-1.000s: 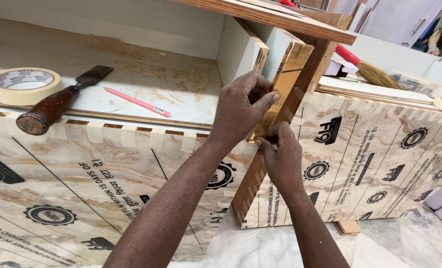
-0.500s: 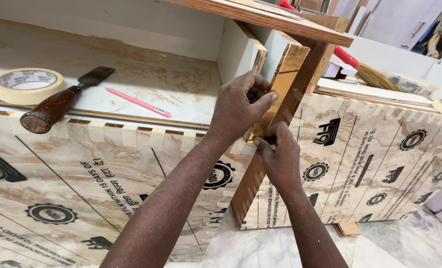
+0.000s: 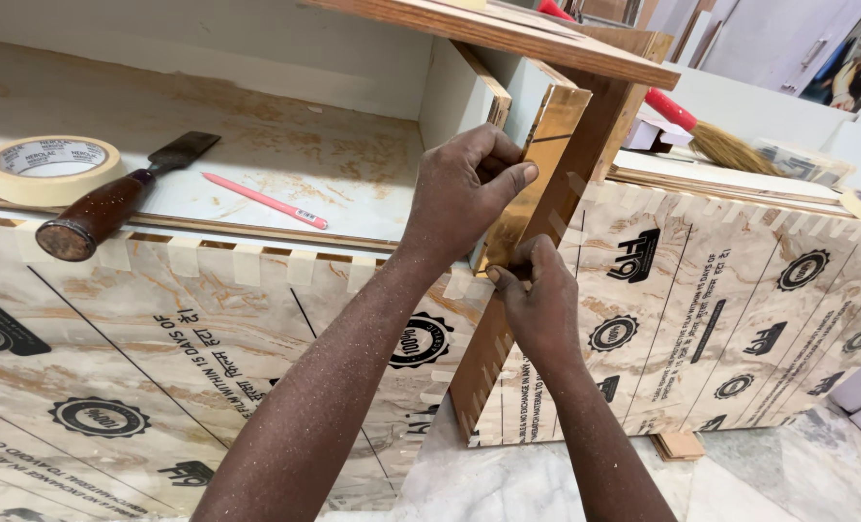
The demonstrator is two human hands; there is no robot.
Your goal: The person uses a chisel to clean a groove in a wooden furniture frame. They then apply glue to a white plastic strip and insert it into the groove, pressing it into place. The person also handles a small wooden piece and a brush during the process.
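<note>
Glossy copper-coloured edge strip [image 3: 537,164] runs down the upright wooden panel's [image 3: 585,174] front edge, by the cabinet shelf's [image 3: 285,164] right end; left hand [image 3: 464,193] presses it, right hand [image 3: 537,300] pinches it lower down.

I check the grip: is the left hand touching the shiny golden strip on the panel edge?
Touching. The head view shows the left hand with its thumb pressed flat on the golden strip.

Left hand [image 3: 464,198] pressing gold strip [image 3: 537,164] on panel edge, right hand [image 3: 537,304] pinching below
</note>
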